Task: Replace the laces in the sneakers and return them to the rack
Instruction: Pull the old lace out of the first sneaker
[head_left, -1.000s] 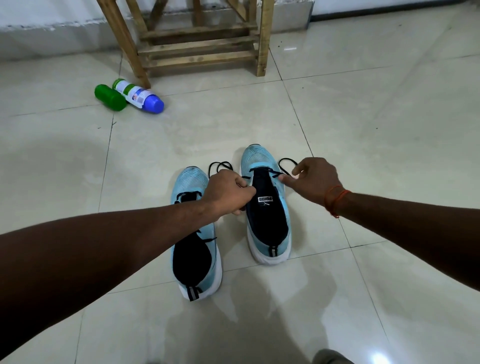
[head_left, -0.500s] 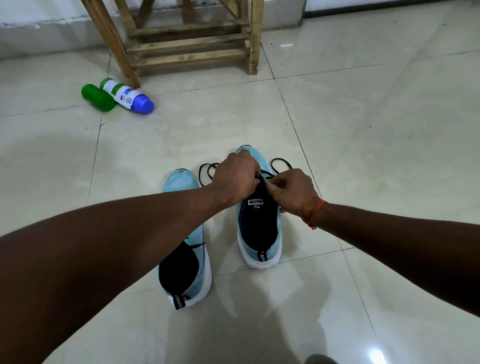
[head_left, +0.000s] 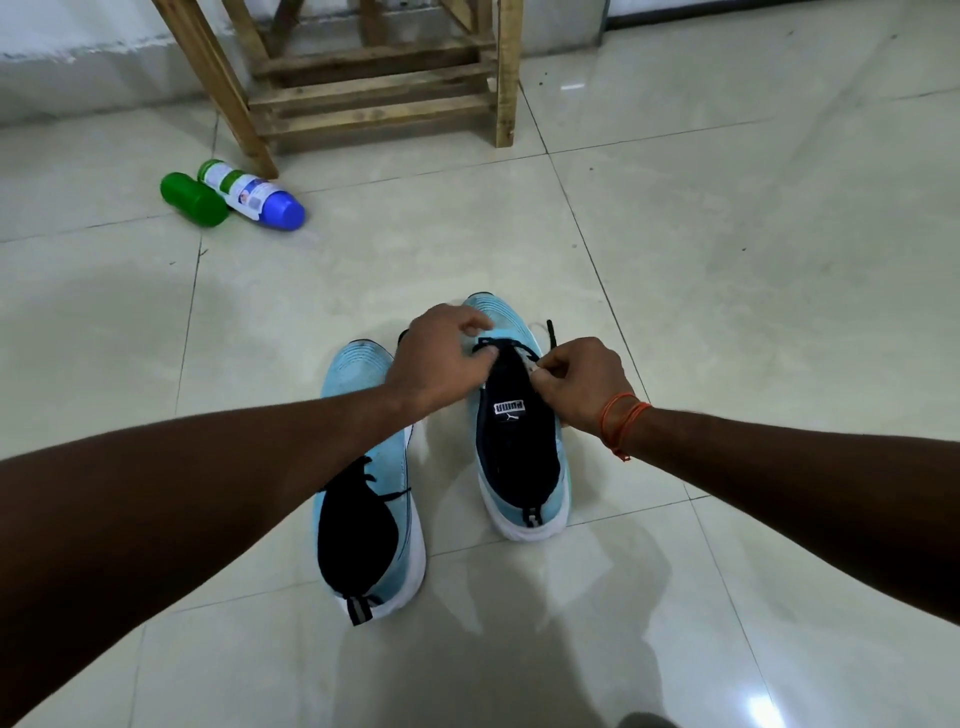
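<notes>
The right sneaker (head_left: 519, 467), light blue with a dark tongue, stands on the tiled floor (head_left: 727, 260). Over its front eyelets the left grip (head_left: 441, 358) pinches the black lace (head_left: 550, 332); the right grip (head_left: 582, 384) is clenched on the same lace at its right edge. The left sneaker (head_left: 384, 519) sits just left of it. Well beyond it stands the wooden rack (head_left: 374, 104), with a green bottle (head_left: 193, 199) and a blue-capped bottle (head_left: 249, 200) lying on the floor, beyond and to its left
</notes>
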